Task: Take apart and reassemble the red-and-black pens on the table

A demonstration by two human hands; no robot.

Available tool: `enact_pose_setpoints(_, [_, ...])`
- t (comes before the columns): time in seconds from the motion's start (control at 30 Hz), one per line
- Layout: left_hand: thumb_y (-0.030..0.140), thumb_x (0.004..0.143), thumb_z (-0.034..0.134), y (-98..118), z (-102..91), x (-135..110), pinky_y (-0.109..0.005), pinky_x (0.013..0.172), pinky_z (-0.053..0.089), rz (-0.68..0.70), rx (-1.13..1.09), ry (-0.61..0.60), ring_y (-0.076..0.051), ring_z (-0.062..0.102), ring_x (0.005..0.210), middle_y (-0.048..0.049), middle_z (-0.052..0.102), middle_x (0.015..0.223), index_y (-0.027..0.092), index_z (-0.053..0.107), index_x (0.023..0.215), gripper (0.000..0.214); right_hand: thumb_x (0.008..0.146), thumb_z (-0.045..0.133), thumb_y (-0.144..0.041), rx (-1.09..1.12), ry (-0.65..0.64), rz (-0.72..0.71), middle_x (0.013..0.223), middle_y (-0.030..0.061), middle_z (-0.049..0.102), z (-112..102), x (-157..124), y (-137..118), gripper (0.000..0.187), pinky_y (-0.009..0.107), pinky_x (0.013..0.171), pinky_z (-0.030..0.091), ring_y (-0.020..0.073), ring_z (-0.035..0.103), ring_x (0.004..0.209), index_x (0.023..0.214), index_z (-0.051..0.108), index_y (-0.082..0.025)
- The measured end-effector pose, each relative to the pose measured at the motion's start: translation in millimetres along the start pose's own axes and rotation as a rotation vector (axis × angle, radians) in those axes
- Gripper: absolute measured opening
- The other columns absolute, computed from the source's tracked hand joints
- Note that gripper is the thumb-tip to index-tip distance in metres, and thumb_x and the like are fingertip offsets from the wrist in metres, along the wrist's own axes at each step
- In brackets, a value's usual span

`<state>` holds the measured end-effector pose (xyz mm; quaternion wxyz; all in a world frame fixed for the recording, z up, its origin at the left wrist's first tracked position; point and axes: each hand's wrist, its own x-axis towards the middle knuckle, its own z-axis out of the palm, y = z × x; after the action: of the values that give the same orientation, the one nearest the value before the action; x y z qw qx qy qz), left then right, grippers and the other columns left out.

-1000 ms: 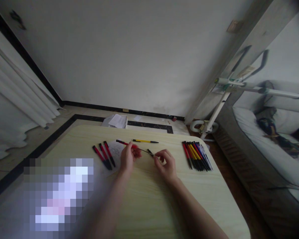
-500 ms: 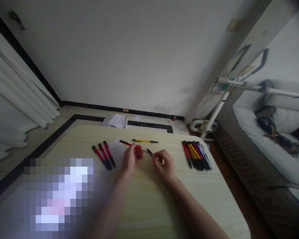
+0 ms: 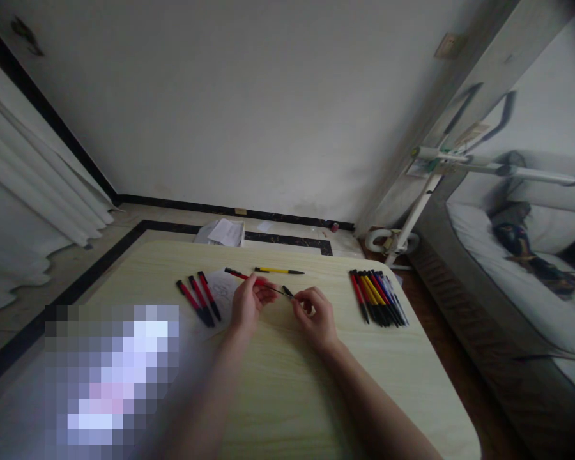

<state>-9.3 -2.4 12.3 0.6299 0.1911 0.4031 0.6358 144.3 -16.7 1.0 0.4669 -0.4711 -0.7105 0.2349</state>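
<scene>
Roughly mid-table, between the hands: red pen (image 3: pixel 242 276), slanted, black clip end pointing away to the left, thin dark rod (image 3: pixel 280 291) running from its other end. Three red-and-black pens (image 3: pixel 202 300) lie left, partly on a sketched sheet (image 3: pixel 222 281); yellow pen (image 3: pixel 274 271) just beyond; pen row (image 3: pixel 374 291) well right. Left hand (image 3: pixel 247 300) curls round the red pen, hiding its middle. Right hand (image 3: pixel 317 317) pinched nearly together at the rod's tip; small black piece (image 3: pixel 287 291) beside, hold on it unclear.

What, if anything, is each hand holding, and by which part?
The left hand holds a red pen by its barrel; the right hand seems to pinch a small dark piece, unclear where.
</scene>
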Motion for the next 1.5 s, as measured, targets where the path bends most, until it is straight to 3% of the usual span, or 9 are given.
enact_pose_setpoints(0.63, [0.039, 0.067, 0.061, -1.5, -3.7, 5.0, -0.025, 0.050, 0.046, 0.073, 0.032, 0.087, -0.014, 0.059, 0.049, -0.0040, 0.062, 0.059, 0.012, 0.052, 0.072, 0.029, 0.077, 0.050, -0.022, 0.010, -0.016, 0.004, 0.068, 0.0018, 0.051, -2.6, 0.6, -3.1, 0.008, 0.024, 0.052, 0.039, 0.0112, 0.045, 0.057, 0.076, 0.056, -0.018])
enact_pose_setpoints(0.8, [0.038, 0.067, 0.062, -1.4, -3.7, 4.4, -0.024, 0.050, 0.046, 0.066, 0.041, 0.057, -0.013, 0.059, 0.051, -0.0035, 0.063, 0.061, 0.012, 0.053, 0.075, 0.029, 0.077, 0.049, -0.023, 0.015, -0.020, 0.005, 0.068, 0.0017, 0.050, -3.5, 0.8, -2.6, 0.009, 0.024, 0.052, 0.039, 0.0112, 0.045, 0.057, 0.075, 0.056, -0.018])
enact_pose_setpoints(1.0, [0.040, 0.071, 0.058, -2.8, 0.2, -1.4, -0.023, 0.049, 0.046, -0.041, 0.083, -0.063, -0.014, 0.061, 0.052, -0.0080, 0.067, 0.073, 0.012, 0.055, 0.081, 0.030, 0.077, 0.049, -0.023, 0.021, 0.000, 0.015, 0.068, 0.0018, 0.051, -2.0, -0.2, -1.5, 0.009, 0.024, 0.052, 0.039, 0.0116, 0.045, 0.057, 0.075, 0.057, -0.018])
enact_pose_setpoints(1.13, [0.037, 0.072, 0.058, -7.1, 3.9, -4.3, -0.025, 0.055, 0.048, -0.056, 0.065, -0.118, -0.014, 0.062, 0.058, -0.0084, 0.066, 0.074, 0.011, 0.057, 0.083, 0.028, 0.077, 0.050, -0.022, 0.023, -0.007, 0.022, 0.069, 0.0016, 0.051, -1.8, 0.3, -1.2, 0.008, 0.024, 0.052, 0.039, 0.0116, 0.045, 0.057, 0.076, 0.056, -0.018])
enact_pose_setpoints(1.5, [0.031, 0.070, 0.062, -6.8, 4.4, -3.4, -0.025, 0.059, 0.049, -0.060, 0.024, -0.115, -0.013, 0.061, 0.058, -0.0066, 0.065, 0.069, 0.009, 0.060, 0.081, 0.024, 0.077, 0.050, -0.023, 0.008, -0.001, 0.038, 0.068, 0.0013, 0.051, -2.2, 0.7, -2.9, 0.009, 0.024, 0.052, 0.038, 0.0114, 0.045, 0.057, 0.074, 0.057, -0.018])
